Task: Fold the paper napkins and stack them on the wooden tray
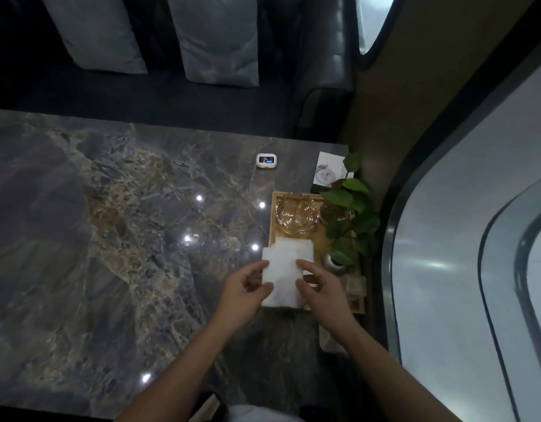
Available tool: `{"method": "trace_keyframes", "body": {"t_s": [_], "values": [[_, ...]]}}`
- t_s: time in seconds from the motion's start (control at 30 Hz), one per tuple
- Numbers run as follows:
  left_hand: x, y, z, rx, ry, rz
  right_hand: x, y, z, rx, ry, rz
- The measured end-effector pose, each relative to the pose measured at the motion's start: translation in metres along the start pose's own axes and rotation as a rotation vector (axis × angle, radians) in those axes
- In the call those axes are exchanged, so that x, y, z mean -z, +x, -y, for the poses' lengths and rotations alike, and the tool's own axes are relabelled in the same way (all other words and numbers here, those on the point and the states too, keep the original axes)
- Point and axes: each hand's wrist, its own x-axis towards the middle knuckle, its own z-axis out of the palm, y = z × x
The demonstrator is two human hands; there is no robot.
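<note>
Your left hand and right hand flank a white napkin over the wooden tray; your fingers seem to pinch its edges, though blur hides the contact.

We read this as a lounge or cafe booth: marble table, cushioned bench, glass ashtray, call-button device.

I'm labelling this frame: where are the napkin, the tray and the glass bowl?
napkin (282, 266): head view, centre of the top sheet.
tray (273, 214): head view, left wooden rim.
glass bowl (296, 215): head view, middle of its base.
</note>
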Motion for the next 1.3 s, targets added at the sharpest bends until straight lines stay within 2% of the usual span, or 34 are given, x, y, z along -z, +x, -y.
{"method": "trace_keyframes", "body": {"t_s": [0.27,0.7,0.8,0.93,1.07,1.17,1.3], "values": [[-0.013,0.029,-0.003,0.070,0.037,0.069,0.005,0.024,-0.003,-0.063,-0.027,-0.035],[-0.022,0.043,0.002,0.047,0.170,0.104,0.006,0.036,-0.004,-0.117,-0.017,-0.076],[-0.022,0.039,0.004,-0.092,0.340,0.044,0.008,0.033,-0.001,-0.091,-0.027,-0.078],[-0.020,0.032,0.009,-0.356,0.680,-0.046,0.006,0.030,-0.006,0.029,-0.253,-0.058],[-0.022,0.030,0.016,-0.484,0.988,0.019,0.002,0.029,-0.010,0.167,-0.581,0.040],[-0.024,0.029,0.017,-0.431,1.133,0.123,-0.001,0.031,-0.018,0.223,-0.780,0.121],[-0.021,0.030,0.019,-0.416,1.128,0.150,0.000,0.028,-0.018,0.237,-0.848,0.154]]}}
